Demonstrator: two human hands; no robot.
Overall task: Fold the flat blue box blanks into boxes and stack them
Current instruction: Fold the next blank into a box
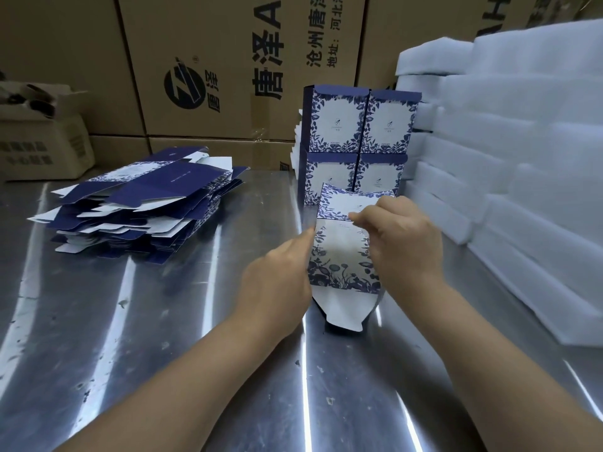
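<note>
A partly folded box [342, 252] is held upright on the steel surface [163, 321], near centre. Its left side is pressed by the straight fingers of the left hand [280, 275]. Its right edge is pinched by the curled fingers of the right hand [401, 243]. Flat blanks [140, 203] are piled at far left. Finished boxes [355, 132] are stacked just behind, beside white foam sheets [505, 141].
</note>
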